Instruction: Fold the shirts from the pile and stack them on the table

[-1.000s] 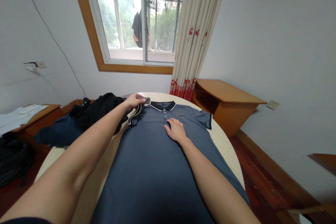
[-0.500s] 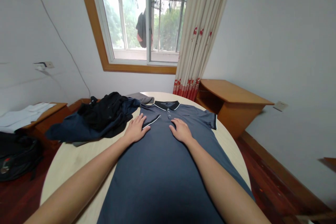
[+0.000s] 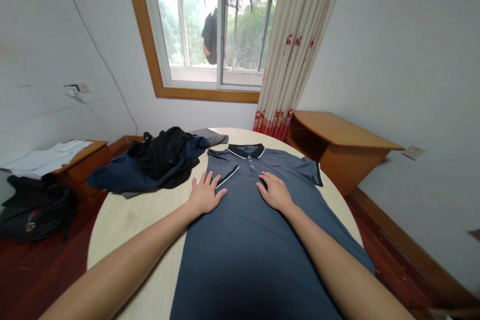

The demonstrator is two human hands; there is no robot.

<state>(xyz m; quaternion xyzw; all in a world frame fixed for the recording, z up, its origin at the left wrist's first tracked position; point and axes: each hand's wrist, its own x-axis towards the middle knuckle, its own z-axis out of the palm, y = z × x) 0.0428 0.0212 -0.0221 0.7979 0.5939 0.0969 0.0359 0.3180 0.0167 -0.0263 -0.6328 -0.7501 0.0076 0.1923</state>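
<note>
A dark grey polo shirt point(image 3: 247, 240) lies front side up on a round table, its black collar with white trim at the far end. The sleeve on the left is folded inward over the chest, its trimmed cuff slanting beside my fingers. My left hand point(image 3: 204, 194) rests flat at the shirt's left edge, fingers spread, touching the folded sleeve. My right hand point(image 3: 275, 191) lies on the chest just below the buttons, fingers stretched out and slightly bent. Neither hand grips the cloth. The right sleeve point(image 3: 312, 171) extends outward toward the table's edge.
A heap of black and navy clothes point(image 3: 161, 157) sits on the left of the round table point(image 3: 131, 225). Beyond the table stand a wooden desk point(image 3: 345, 132) at right and a window with a curtain point(image 3: 300, 35). A black backpack point(image 3: 37, 210) is on the floor at left.
The view has turned a little to the left, so everything sits further right. Both hands have slid slightly toward me over the shirt, still lying flat. The left sleeve stays folded in.
</note>
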